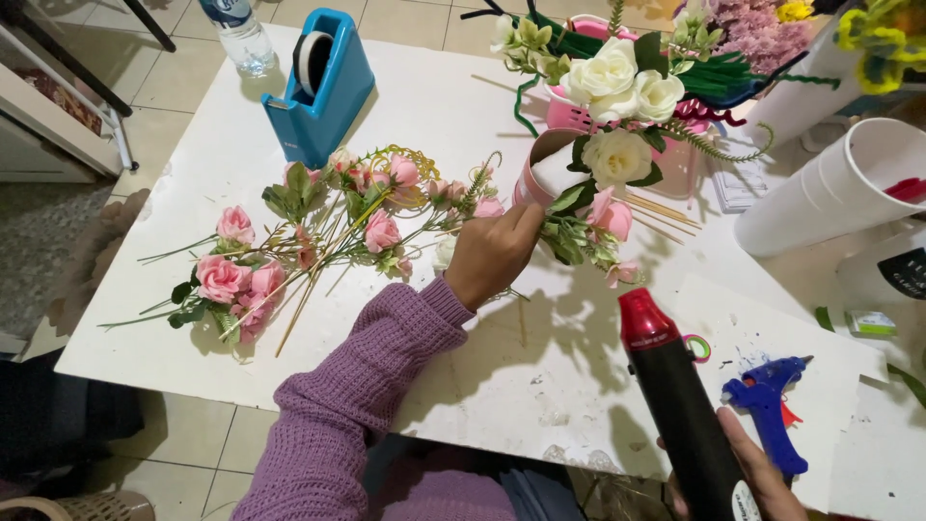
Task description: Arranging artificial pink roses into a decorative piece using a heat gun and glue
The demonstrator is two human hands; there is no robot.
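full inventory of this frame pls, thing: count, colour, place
white table: 1, centre
blue tape dispenser: 1, far left
clear plastic bottle: 1, top left
loose pink artificial roses: a pile, table left
pink cup with white and pink flowers: 1, centre
pink basket of greenery: 1, far centre
white foam cups: a stack, right
blue glue gun: 1, near right
red-tipped black heat gun: 1, near right
left hand: holds cup
right hand: grips heat gun

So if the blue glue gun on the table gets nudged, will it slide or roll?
The glue gun lies flat on its side on the table, so it would probably slide, not roll. It looks like light plastic, so likely easy to shift. Its angled handle may make it pivot.
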